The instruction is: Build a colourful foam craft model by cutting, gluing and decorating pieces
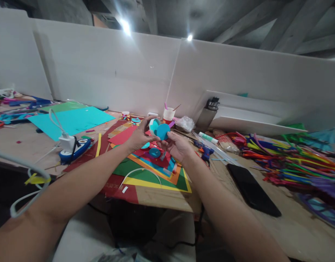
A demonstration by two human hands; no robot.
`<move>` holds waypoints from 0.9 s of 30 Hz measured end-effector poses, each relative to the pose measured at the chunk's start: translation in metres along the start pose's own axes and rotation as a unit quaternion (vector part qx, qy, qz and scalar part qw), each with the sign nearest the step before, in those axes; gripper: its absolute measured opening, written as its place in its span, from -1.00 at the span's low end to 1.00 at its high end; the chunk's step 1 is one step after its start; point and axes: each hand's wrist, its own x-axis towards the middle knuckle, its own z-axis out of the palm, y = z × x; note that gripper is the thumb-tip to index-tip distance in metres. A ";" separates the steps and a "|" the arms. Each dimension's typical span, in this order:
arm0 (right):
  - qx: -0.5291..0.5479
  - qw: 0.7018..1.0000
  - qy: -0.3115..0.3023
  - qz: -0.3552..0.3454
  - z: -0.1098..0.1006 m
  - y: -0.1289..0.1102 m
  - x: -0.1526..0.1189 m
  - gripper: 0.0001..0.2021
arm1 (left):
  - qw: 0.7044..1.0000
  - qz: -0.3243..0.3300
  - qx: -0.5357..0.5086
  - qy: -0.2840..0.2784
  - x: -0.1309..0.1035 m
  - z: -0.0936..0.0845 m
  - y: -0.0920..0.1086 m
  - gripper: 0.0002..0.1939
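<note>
Head view: one blue disc (163,131) up in the hands, one white-rimmed round piece (151,126) just beside it, two more blue rounds (154,153) below on the red paper (122,135); one phone (250,187), one bottle (207,118), one paper cup (168,114) holding two sticks. The left hand (142,135) curls, thumb and fingers around the white-rimmed piece; the right hand (177,145) pinches the blue disc by its edge. Beneath, coloured sheets (183,182) overlap on the cardboard-covered counter (216,196); white panels (107,69) stand behind, two lights glowing overhead.
</note>
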 end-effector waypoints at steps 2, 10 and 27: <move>0.008 1.000 -0.009 0.000 0.000 0.001 0.000 -0.74 | 1.000 0.001 0.010 0.001 -0.001 0.001 0.003 -0.19; 0.012 0.995 0.093 -0.038 0.001 0.004 0.005 -0.76 | 0.999 0.004 -0.024 -0.039 -0.003 0.009 0.001 -0.18; -0.194 0.954 0.142 -0.182 -0.007 0.009 0.010 -0.75 | 0.890 -0.304 -0.334 -0.054 0.004 0.003 0.003 -0.68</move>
